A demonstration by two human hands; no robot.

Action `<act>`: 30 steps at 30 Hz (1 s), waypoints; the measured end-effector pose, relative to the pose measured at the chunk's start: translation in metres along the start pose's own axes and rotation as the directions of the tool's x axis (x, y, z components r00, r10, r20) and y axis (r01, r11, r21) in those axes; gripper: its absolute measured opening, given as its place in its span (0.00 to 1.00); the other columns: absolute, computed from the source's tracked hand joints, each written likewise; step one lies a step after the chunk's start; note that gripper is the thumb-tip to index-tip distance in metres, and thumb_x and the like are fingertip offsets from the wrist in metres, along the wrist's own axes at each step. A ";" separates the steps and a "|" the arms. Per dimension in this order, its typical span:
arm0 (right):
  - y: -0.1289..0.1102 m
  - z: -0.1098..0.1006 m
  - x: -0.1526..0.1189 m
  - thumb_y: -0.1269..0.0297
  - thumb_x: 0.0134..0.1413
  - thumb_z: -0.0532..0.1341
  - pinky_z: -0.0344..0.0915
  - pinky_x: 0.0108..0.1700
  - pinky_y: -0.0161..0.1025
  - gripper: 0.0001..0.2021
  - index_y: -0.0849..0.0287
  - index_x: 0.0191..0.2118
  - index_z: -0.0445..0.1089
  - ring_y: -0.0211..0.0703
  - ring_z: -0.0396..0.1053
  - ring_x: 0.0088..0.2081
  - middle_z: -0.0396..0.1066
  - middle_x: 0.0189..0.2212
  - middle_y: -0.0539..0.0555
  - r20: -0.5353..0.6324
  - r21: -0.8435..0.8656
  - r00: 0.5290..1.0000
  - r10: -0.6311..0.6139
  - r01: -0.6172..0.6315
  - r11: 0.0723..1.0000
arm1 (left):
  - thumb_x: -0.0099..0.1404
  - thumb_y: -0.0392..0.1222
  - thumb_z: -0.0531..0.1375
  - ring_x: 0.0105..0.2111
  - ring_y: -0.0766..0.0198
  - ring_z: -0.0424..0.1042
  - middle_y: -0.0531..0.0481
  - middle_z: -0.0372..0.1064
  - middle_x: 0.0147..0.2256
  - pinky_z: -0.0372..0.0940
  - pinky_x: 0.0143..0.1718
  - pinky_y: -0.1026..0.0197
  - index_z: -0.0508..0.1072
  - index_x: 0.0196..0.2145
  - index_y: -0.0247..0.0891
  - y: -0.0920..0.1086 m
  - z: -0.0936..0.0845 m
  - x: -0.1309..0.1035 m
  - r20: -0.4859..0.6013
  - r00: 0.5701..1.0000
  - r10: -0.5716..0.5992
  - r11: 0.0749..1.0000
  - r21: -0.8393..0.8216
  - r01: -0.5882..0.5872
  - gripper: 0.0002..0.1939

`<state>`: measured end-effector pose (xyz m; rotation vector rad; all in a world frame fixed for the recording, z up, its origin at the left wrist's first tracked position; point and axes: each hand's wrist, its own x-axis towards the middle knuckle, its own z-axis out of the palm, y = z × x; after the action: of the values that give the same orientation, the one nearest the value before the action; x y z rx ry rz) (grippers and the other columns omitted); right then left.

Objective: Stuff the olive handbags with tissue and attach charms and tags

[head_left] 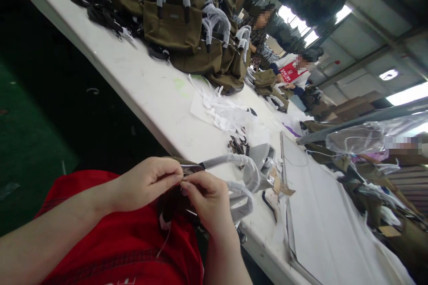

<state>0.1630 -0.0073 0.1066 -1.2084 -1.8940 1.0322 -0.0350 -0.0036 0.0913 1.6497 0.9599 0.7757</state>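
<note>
A handbag (174, 205) with a dark body rests on its side against my lap at the table's front edge. Its two handles (239, 160), wrapped in white, point right over the tabletop. A metal zipper (191, 166) runs along its opening up to my fingertips. My left hand (152, 182) pinches at the zipper's end, thumb against forefinger. Right beside it, my right hand (209, 196) pinches at the same spot, so the fingertips almost touch. Any small part between the fingers is hidden. A thin thread (163, 245) hangs from a pale tab below my hands.
Olive handbags (172, 26) with wrapped handles crowd the far table, beside coiled black straps (100, 9). White scraps (220, 111) and small metal fittings (237, 146) lie nearer. A grey holder (262, 160) stands close to the handles. Co-workers, one in a red apron (292, 73), are farther back.
</note>
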 end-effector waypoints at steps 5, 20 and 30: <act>0.001 -0.003 0.004 0.69 0.54 0.66 0.62 0.30 0.33 0.03 0.56 0.32 0.78 0.37 0.69 0.28 0.74 0.26 0.50 0.051 -0.024 0.998 -0.022 0.024 0.999 | 0.71 0.42 0.51 0.27 0.68 0.62 0.54 0.65 0.27 0.56 0.30 0.65 0.68 0.28 0.37 0.002 -0.005 0.002 0.051 0.998 0.046 0.988 0.145 -0.053 0.14; 0.000 -0.007 0.005 0.68 0.57 0.65 0.63 0.36 0.34 0.04 0.56 0.34 0.78 0.38 0.71 0.33 0.74 0.29 0.50 0.211 -0.024 0.978 -0.006 0.012 1.000 | 0.71 0.40 0.51 0.28 0.68 0.62 0.55 0.66 0.27 0.54 0.31 0.64 0.67 0.27 0.37 0.007 -0.006 0.002 0.132 0.989 0.072 0.962 0.254 -0.104 0.14; 0.003 -0.008 0.010 0.71 0.58 0.63 0.62 0.35 0.33 0.06 0.55 0.32 0.77 0.37 0.70 0.31 0.74 0.28 0.49 0.268 -0.119 0.962 -0.060 0.095 0.988 | 0.69 0.36 0.52 0.30 0.65 0.64 0.53 0.66 0.28 0.54 0.34 0.62 0.65 0.27 0.37 0.001 -0.001 0.004 0.130 0.979 0.155 0.906 0.377 -0.193 0.12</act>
<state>0.1672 0.0054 0.1090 -1.1015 -2.2276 1.0844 -0.0334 0.0003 0.0925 2.1234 0.9473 0.6412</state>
